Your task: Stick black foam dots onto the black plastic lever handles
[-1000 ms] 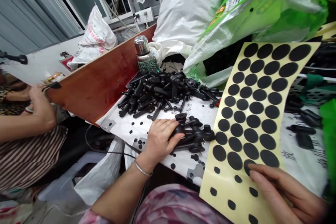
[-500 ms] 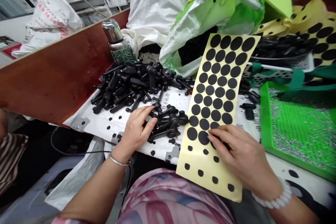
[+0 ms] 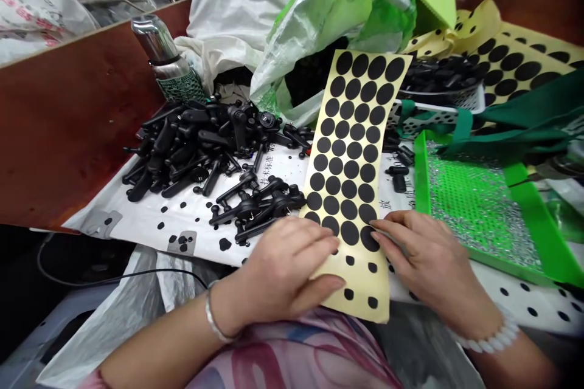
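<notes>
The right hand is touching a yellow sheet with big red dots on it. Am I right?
Nearly! The big dots are black, not red, as the head view shows. The right hand is touching the yellow sheet.

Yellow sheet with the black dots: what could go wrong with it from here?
The right hand has its fingertips at the edge of a large dot, which might lift unevenly or crease.
The lower end of the yellow sheet appears to jut over the patterned clothing, so it could bend or slip.
Black parts crowd its left edge near the left hand, so a knock might shift it.
</notes>
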The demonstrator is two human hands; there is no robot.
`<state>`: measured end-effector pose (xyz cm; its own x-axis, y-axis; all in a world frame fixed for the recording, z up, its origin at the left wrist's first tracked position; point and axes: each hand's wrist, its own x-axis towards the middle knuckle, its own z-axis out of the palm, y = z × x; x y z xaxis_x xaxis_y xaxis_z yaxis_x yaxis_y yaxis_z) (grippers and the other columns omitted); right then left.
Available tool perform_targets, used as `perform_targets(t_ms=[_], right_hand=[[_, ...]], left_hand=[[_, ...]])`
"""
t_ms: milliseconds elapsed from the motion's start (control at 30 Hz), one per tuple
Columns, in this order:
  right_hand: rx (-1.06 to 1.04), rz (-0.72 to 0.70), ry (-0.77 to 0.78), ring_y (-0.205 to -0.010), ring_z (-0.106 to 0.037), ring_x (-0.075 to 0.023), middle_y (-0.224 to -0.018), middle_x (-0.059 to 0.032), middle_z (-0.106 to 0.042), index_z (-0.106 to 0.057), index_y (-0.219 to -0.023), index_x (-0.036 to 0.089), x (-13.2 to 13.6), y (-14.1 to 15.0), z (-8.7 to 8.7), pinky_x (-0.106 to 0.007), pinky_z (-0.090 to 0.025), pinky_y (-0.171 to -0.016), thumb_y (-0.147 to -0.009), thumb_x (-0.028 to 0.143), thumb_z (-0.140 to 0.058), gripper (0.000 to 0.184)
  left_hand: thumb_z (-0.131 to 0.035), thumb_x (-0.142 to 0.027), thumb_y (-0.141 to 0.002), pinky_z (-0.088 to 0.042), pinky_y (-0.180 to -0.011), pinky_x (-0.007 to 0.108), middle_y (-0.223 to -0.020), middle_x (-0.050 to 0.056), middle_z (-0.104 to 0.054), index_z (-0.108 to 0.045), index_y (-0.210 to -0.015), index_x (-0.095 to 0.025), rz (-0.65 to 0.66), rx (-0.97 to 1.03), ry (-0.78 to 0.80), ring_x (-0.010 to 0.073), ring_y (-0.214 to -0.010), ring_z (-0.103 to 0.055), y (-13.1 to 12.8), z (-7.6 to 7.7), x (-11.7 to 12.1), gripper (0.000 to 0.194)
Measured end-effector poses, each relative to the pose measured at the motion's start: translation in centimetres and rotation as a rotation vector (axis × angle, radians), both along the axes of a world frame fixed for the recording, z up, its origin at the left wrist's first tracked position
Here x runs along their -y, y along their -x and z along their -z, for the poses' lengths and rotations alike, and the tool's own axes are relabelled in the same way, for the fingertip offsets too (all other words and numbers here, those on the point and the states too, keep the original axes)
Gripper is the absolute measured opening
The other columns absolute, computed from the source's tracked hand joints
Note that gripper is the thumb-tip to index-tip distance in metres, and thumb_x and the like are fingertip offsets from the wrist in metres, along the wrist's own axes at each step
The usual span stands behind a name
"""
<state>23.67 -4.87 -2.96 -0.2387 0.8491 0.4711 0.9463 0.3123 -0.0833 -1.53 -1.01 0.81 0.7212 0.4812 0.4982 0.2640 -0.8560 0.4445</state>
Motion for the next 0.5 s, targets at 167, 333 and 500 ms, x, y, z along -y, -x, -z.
perform_targets(t_ms=[167, 333, 500], right_hand=[[0.155, -0.029, 0.018, -0.075, -0.055, -0.0257, -0.083, -0.0093, -0.061, -0.069, -0.099, 0.013, 0.1, 0.1, 0.4, -0.040, -0.036, -0.068, -0.092, 0.021, -0.047, 0.024], [0.100, -0.059, 0.070, -0.076, -0.056, -0.0249, -0.080, -0.0080, -0.061, -0.068, -0.089, 0.015, -0.2, 0.1, -0.1, -0.039, -0.035, -0.069, -0.093, 0.020, -0.045, 0.025], [0.048, -0.018, 0.137, -0.071, -0.057, -0.0226, -0.071, -0.0039, -0.058, -0.064, -0.077, 0.018, -1.2, 0.1, -0.4, -0.038, -0.035, -0.071, -0.090, 0.021, -0.048, 0.021]], left_hand=[[-0.054, -0.037, -0.088, -0.033, -0.108, 0.051, -0.133, 0.024, -0.052, -0.054, -0.126, -0.008, 0.052, -0.177, 0.176, 0.0358, -0.129, -0.044, -3.9, 2.4, 0.2, 0.049], [-0.052, -0.041, -0.088, -0.032, -0.110, 0.049, -0.138, 0.020, -0.050, -0.051, -0.128, -0.010, 0.003, -0.252, 0.138, 0.0321, -0.131, -0.042, -4.3, 3.9, -0.3, 0.051], [-0.046, -0.044, -0.091, -0.033, -0.110, 0.043, -0.138, 0.015, -0.050, -0.051, -0.128, -0.009, -0.013, -0.306, 0.039, 0.0275, -0.131, -0.043, -4.1, 4.0, -0.3, 0.052]])
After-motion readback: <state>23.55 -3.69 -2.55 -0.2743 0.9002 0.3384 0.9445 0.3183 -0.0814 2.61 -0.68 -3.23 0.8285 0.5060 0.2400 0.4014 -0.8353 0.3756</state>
